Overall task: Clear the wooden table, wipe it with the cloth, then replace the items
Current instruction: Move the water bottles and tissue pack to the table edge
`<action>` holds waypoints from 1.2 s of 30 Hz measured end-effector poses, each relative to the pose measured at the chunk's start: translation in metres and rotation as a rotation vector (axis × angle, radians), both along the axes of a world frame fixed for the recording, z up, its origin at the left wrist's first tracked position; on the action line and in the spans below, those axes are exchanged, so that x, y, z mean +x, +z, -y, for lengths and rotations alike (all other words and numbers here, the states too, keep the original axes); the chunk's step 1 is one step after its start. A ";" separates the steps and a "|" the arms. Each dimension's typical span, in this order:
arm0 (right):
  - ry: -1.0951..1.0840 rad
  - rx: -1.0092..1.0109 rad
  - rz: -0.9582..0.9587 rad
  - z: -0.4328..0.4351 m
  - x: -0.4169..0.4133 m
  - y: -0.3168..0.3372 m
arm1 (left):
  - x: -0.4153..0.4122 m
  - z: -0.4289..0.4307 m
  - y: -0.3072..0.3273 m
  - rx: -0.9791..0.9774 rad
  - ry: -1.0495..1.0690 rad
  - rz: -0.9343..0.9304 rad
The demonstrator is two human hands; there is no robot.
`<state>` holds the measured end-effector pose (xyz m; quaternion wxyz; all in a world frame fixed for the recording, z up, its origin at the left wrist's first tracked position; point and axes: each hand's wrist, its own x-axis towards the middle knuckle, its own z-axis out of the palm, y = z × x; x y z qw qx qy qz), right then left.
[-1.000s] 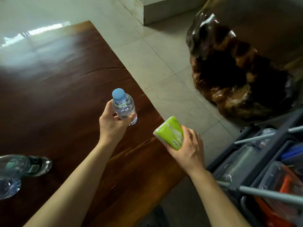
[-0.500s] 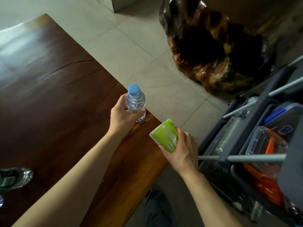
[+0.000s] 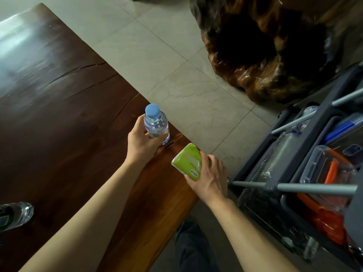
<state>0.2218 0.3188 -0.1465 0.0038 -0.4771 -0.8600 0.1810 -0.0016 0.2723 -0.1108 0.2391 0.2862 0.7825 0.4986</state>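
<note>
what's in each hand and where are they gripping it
Left hand holds the water bottle around its lower body. Right hand holds the green tissue pack by its near end.

Two bottles (image 3: 156,124) — one tissue pack (image 3: 187,162).

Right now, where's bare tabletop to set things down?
Most of the wooden table is bare: from the left hand with the bottle back to the far edge. One lying bottle occupies the near-left. The cart on the right is crowded.
</note>
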 end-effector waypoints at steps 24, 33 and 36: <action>0.193 0.028 -0.143 0.013 -0.020 0.063 | 0.014 0.128 0.058 -0.267 0.054 -0.313; 0.717 0.149 -0.366 0.119 -0.064 0.143 | 0.055 0.290 0.109 -0.359 0.263 -0.424; 0.872 0.161 -0.411 0.166 -0.078 0.167 | 0.069 0.348 0.125 -0.368 0.376 -0.424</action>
